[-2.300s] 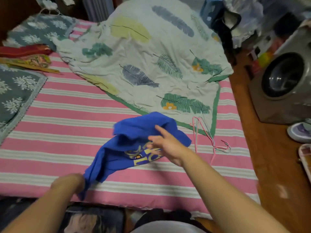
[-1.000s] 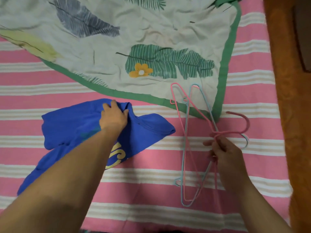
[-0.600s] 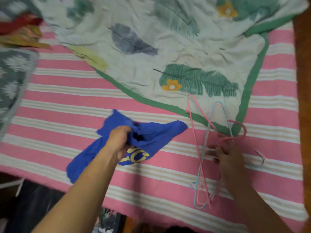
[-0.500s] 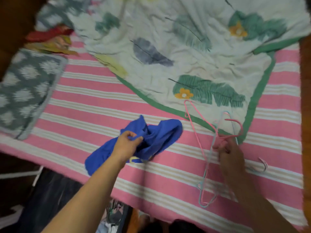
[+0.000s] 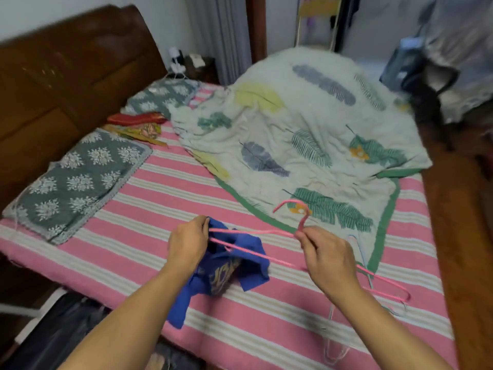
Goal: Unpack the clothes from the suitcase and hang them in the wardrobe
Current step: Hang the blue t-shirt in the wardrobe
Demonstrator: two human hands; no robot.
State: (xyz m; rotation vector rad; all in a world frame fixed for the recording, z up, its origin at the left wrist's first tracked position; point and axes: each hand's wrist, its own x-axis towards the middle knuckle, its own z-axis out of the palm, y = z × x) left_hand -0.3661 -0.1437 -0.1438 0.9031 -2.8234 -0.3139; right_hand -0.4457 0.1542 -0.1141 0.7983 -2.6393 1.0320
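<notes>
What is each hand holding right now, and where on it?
The right hand pinches the pink hanger at the neck, just below its hook. The left hand grips the blue shirt at a bunched edge, by the hanger's end.

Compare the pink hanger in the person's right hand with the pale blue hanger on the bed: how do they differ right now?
The pink hanger is lifted off the bed, gripped near its hook by the right hand; the pale blue hanger lies flat on the striped sheet, untouched. The pink hanger's far end meets the blue T-shirt held by the left hand; the pale blue hanger carries nothing. Both look like thin wire hangers.
</notes>
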